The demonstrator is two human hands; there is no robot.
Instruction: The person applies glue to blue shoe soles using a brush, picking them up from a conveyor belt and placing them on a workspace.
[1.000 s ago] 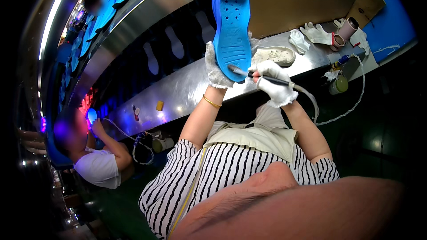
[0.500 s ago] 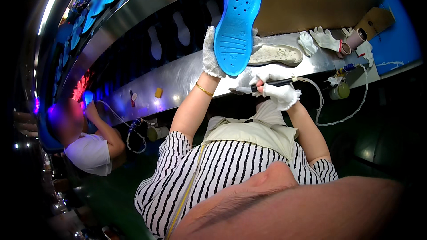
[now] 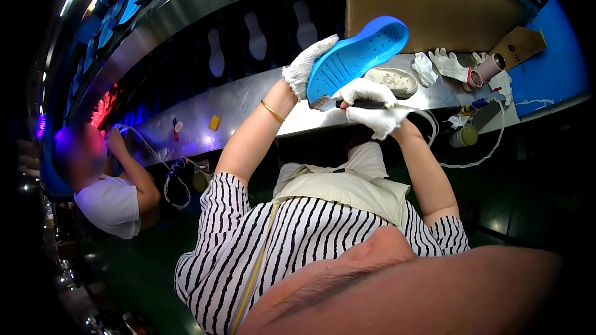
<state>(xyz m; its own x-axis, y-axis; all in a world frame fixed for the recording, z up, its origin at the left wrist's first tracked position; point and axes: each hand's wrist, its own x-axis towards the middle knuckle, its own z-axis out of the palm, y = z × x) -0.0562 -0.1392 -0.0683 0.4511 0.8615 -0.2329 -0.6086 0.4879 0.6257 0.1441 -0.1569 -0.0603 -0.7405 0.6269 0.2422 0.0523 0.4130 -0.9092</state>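
Observation:
My left hand (image 3: pixel 307 69), in a white knit glove, grips a bright blue shoe sole (image 3: pixel 354 56) by its heel end and side. The sole is tilted, its toe end pointing to the far right. A black-handled brush (image 3: pixel 365 105) with a pale hose at its back is held in my right hand (image 3: pixel 374 107), which wears a white glove with bare fingertips showing. The brush's bristles lie at the heel edge of the sole and seem to touch it. Just beyond my right hand, an off-white shoe sole (image 3: pixel 393 80) rests on the metal bench, partly hidden.
The metal bench (image 3: pixel 242 100) runs across, with a conveyor carrying grey soles (image 3: pixel 254 36) behind it. A cardboard sheet (image 3: pixel 428 9) stands at the back. White gloves (image 3: pixel 450 65), a pink cup (image 3: pixel 493 66) and a green jar (image 3: pixel 462 137) are at right; a co-worker (image 3: pixel 115 201) sits left.
The blue sole has come down and tipped over to the right in my left hand. My right hand has turned and brought the brush to the sole's heel edge.

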